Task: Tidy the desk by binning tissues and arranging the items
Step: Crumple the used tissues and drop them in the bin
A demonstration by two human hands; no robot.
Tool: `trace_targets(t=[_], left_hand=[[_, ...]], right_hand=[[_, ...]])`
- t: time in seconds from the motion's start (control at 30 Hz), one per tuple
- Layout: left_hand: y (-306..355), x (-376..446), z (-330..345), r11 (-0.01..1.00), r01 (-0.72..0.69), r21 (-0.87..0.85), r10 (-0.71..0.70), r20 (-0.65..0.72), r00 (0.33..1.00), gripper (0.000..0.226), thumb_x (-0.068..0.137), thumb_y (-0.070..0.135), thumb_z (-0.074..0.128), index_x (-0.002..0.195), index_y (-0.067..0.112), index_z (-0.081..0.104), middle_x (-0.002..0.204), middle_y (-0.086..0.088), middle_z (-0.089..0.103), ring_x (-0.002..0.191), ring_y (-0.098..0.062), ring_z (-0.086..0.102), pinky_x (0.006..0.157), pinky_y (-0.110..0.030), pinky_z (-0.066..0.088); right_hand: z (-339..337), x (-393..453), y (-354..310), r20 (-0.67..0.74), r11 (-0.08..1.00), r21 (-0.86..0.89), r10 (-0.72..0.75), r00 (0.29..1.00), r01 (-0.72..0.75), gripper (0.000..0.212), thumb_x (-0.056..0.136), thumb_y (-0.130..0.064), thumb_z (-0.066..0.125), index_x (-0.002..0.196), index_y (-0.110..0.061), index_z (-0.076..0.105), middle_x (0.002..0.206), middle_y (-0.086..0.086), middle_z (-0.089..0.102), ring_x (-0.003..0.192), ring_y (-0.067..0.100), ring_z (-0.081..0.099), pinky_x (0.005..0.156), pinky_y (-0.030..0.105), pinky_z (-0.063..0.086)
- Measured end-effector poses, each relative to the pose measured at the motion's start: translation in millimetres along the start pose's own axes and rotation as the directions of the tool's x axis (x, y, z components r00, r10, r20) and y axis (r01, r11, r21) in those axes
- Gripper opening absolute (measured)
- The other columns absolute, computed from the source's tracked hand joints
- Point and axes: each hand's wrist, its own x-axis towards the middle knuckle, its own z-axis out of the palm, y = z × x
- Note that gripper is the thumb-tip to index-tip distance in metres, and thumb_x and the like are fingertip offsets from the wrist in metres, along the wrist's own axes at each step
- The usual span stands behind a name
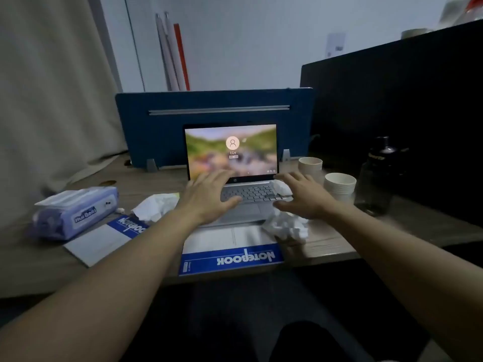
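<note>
Head view — both hands, left (209, 197) and right (304, 195), flat-fingered, empty over slim laptop (243, 202); crumpled white tissue (286, 227) beside.

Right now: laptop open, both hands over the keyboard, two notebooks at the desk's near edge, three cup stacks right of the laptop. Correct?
Not quite: the head view shows two cup stacks, one behind the other, not three. The rest holds: laptop open, left hand and right hand over the keyboard, notebooks at the desk's near edge.
</note>
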Motion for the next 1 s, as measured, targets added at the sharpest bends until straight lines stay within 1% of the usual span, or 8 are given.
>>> trace_targets(t=[0.17, 0.3, 0.4, 0.47, 0.57, 0.67, 0.77, 1.0], left_hand=[[16.6, -12.7, 40.8, 1.0, -0.02, 0.023, 0.018, 0.082, 0.996, 0.073, 0.083, 0.07, 0.047, 0.147, 0.042, 0.024, 0.154, 0.009, 0.034, 0.137, -0.021, 0.035, 0.106, -0.047, 0.033], [18.4, -16.6, 64.4, 0.999, -0.045, -0.012, 0.046, 0.095, 0.994, 0.073, 0.083, 0.072, 0.044, 0.147, 0.041, 0.026, 0.153, 0.009, 0.037, 0.136, -0.02, 0.036, 0.107, -0.046, 0.033], [19.3, -14.5, 74.3, 0.998, -0.061, -0.016, 0.062, 0.102, 0.993, 0.075, 0.082, 0.073, 0.042, 0.147, 0.04, 0.027, 0.153, 0.008, 0.038, 0.136, -0.019, 0.036, 0.108, -0.047, 0.034], [17.9, -9.4, 75.9, 0.998, -0.058, -0.033, 0.061, 0.097, 0.993, 0.075, 0.081, 0.075, 0.041, 0.147, 0.041, 0.027, 0.152, 0.009, 0.038, 0.136, -0.018, 0.036, 0.107, -0.047, 0.034], [13.1, -2.7, 78.7, 0.998, -0.048, -0.049, 0.052, 0.093, 0.994, 0.076, 0.08, 0.076, 0.039, 0.147, 0.041, 0.028, 0.152, 0.01, 0.039, 0.136, -0.017, 0.035, 0.107, -0.046, 0.032], [4.5, 3.1, 82.5, 0.998, -0.045, -0.038, 0.048, 0.097, 0.994, 0.077, 0.08, 0.077, 0.037, 0.147, 0.041, 0.027, 0.152, 0.01, 0.038, 0.137, -0.017, 0.035, 0.109, -0.047, 0.032], [-6.0, 11.7, 85.4, 0.998, -0.041, -0.04, 0.044, 0.078, 0.996, 0.074, 0.08, 0.075, 0.037, 0.146, 0.043, 0.027, 0.151, 0.011, 0.039, 0.136, -0.016, 0.036, 0.108, -0.048, 0.032], [-22.5, 31.5, 85.4, 0.998, -0.036, -0.041, 0.039, 0.058, 0.998, 0.07, 0.083, 0.072, 0.04, 0.145, 0.042, 0.028, 0.15, 0.013, 0.04, 0.134, -0.016, 0.036, 0.103, -0.043, 0.031]], right_hand=[[31.7, -26.6, 26.2, 0.12, 0.999, 0.027, 0.017, 0.993, -0.021, 0.076, 0.078, -0.065, 0.061, 0.143, -0.041, 0.031, 0.152, 0.001, 0.033, 0.133, 0.029, 0.038, 0.106, 0.048, 0.038], [52.1, -34.6, 36.0, 0.141, 0.998, 0.063, 0.002, 0.99, -0.01, 0.076, 0.07, -0.078, 0.053, 0.136, -0.045, 0.037, 0.145, -0.005, 0.039, 0.129, 0.022, 0.04, 0.102, 0.043, 0.04], [61.9, -31.2, 38.8, 0.097, 0.991, 0.132, -0.025, 0.995, 0.012, 0.058, 0.078, -0.059, 0.066, 0.129, -0.04, 0.048, 0.134, -0.006, 0.047, 0.114, 0.012, 0.05, 0.095, 0.03, 0.046], [62.7, -25.1, 40.0, 0.046, 0.989, 0.145, -0.039, 0.998, 0.032, 0.043, 0.082, -0.043, 0.071, 0.121, -0.034, 0.056, 0.122, -0.007, 0.052, 0.095, 0.004, 0.053, 0.083, 0.02, 0.046], [62.9, -15.9, 41.7, 0.018, 0.985, 0.167, -0.04, 0.999, 0.036, 0.03, 0.083, -0.033, 0.071, 0.111, -0.03, 0.061, 0.107, -0.007, 0.059, 0.078, 0.0, 0.053, 0.067, 0.013, 0.042], [61.5, -6.9, 42.3, -0.022, 0.983, 0.177, -0.048, 0.999, 0.051, 0.023, 0.084, -0.027, 0.071, 0.106, -0.023, 0.066, 0.1, -0.003, 0.066, 0.076, 0.003, 0.055, 0.068, 0.019, 0.048], [60.0, 6.4, 42.5, -0.105, 0.98, 0.181, -0.063, 0.992, 0.082, 0.014, 0.082, -0.014, 0.07, 0.097, -0.015, 0.07, 0.097, 0.001, 0.068, 0.083, 0.013, 0.06, 0.074, 0.027, 0.053], [53.5, 46.6, 43.7, -0.281, 0.976, 0.218, 0.048, 0.959, 0.015, 0.008, 0.084, -0.01, 0.064, 0.09, -0.006, 0.067, 0.098, 0.01, 0.064, 0.087, 0.026, 0.059, 0.076, 0.036, 0.048]])
